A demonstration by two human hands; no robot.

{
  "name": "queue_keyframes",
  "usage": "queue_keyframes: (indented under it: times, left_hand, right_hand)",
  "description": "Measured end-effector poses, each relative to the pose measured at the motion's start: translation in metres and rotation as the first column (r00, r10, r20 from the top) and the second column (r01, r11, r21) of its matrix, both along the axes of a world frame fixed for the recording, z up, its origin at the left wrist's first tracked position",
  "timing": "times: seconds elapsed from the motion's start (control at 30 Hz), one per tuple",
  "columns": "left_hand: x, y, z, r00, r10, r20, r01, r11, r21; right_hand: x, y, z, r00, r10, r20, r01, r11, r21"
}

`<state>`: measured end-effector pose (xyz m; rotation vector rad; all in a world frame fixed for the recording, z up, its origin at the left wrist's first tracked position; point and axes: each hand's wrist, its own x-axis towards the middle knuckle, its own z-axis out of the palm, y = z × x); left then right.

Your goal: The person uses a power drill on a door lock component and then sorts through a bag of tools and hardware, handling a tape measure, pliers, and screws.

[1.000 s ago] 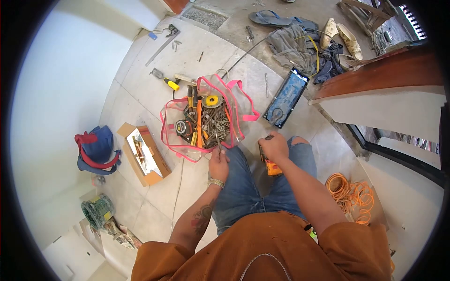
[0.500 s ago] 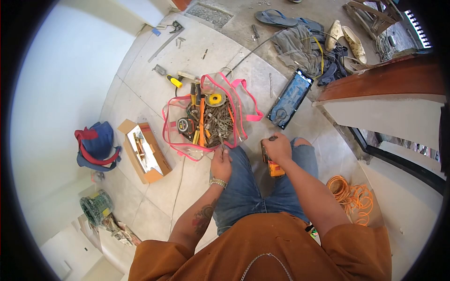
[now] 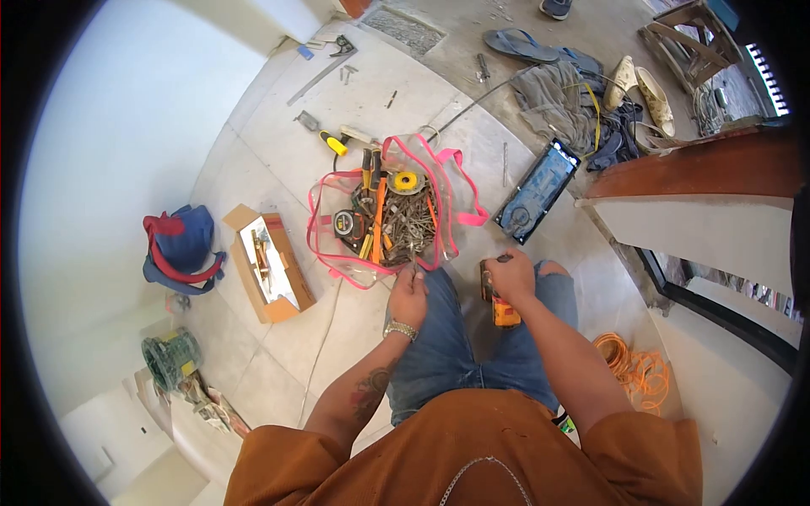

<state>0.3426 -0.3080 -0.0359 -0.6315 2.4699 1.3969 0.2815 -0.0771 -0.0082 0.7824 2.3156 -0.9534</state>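
Observation:
My right hand [image 3: 513,277] is closed round the handle of an orange and black cordless drill [image 3: 505,314], held between my knees. My left hand [image 3: 408,297] is pinched at the near edge of a clear tool bag [image 3: 451,244] with pink trim. A small metallic piece seems to show at its fingertips, too small to name. Inside the bag lie many loose screws [image 3: 407,218], a tape measure [image 3: 345,223], a yellow-centred disc [image 3: 406,182], an orange strip [image 3: 379,221] and dark-and-yellow tool handles [image 3: 371,169].
An open cardboard box [image 3: 297,289] and a blue-red bag [image 3: 187,240] stand left. Beyond the tool bag lie a yellow-handled tool [image 3: 334,143] and a metal square [image 3: 321,78]. A blue tray [image 3: 538,192] is right of it, near slippers [image 3: 516,44], clothes [image 3: 557,99] and orange cord [image 3: 629,364].
The view has shifted, so the bag and floor things appear further right. More of a shoe shows at the top edge. Both hands keep much the same hold.

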Motion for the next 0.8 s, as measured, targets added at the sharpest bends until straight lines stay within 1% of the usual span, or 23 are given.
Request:
queue_keyframes:
  times: [0.13, 0.23, 0.3, 0.43, 0.5, 0.63, 0.73, 0.8]
  left_hand:
    - [0.001, -0.001, -0.004, 1.000, 0.006, 0.005, -0.006, 1.000, 0.003]
    - [0.002, -0.001, -0.006, 0.999, -0.015, -0.039, 0.015, 1.000, -0.011]
    - [0.002, -0.001, -0.005, 0.999, -0.022, -0.024, 0.021, 0.999, -0.042]
    - [0.002, -0.001, -0.005, 0.998, -0.039, -0.050, 0.037, 0.999, -0.037]
    - [0.001, -0.001, -0.006, 0.998, -0.042, -0.036, 0.039, 0.997, -0.074]
    - [0.001, 0.002, 0.001, 0.999, -0.033, -0.011, 0.032, 0.998, -0.049]
    - [-0.003, 0.003, 0.005, 1.000, -0.023, -0.007, 0.023, 0.999, -0.022]
    - [-0.004, 0.004, 0.010, 1.000, -0.010, -0.008, 0.009, 1.000, -0.023]
  right_hand:
    - [0.000, -0.001, 0.001, 1.000, -0.010, -0.008, 0.010, 1.000, 0.000]
    - [0.001, 0.000, -0.001, 1.000, -0.001, -0.021, 0.001, 1.000, -0.010]
    - [0.001, 0.000, 0.000, 1.000, -0.021, -0.013, 0.021, 1.000, -0.016]
    - [-0.001, 0.002, 0.001, 1.000, -0.011, 0.016, 0.012, 1.000, -0.023]
    - [0.001, 0.003, -0.004, 1.000, -0.004, -0.012, 0.004, 1.000, -0.024]
    - [0.003, 0.004, -0.006, 0.999, -0.034, 0.023, 0.036, 0.998, -0.053]
    - [0.003, 0.003, -0.007, 0.999, -0.027, 0.020, 0.027, 0.999, -0.021]
    - [0.004, 0.004, -0.009, 1.000, 0.018, -0.008, -0.018, 1.000, -0.014]
